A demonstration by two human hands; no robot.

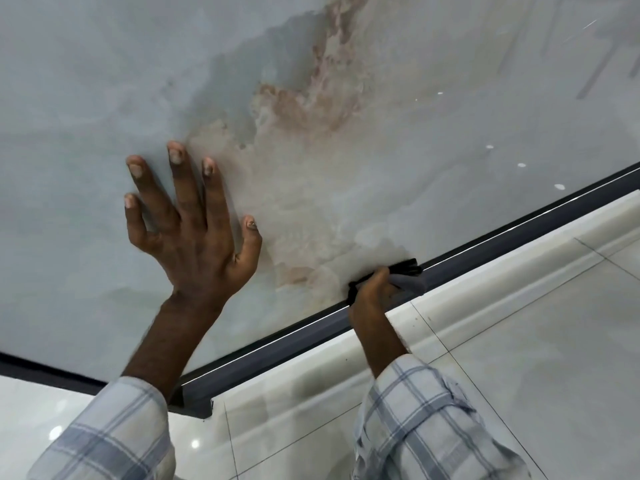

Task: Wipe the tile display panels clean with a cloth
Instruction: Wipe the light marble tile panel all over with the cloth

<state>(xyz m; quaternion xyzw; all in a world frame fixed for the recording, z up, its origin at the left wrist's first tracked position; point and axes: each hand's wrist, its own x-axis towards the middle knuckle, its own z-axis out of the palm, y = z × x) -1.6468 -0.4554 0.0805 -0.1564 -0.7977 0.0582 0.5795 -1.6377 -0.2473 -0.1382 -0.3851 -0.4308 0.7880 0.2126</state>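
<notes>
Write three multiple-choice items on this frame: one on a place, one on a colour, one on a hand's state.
1. Where on the tile panel does the right hand hold the cloth?
A) at its middle
B) at its framed edge
C) at its top corner

2. What colour is the frame along the panel's edge?
A) dark grey
B) red
C) yellow

3. How is the left hand placed?
A) gripping the cloth
B) clenched in a fist
C) flat on the panel, fingers spread

Answers:
1 B, the cloth is bunched right against the frame strip.
2 A, the strip is dark grey beside the pale panel.
3 C, its straight fingers are spread on the surface.
</notes>
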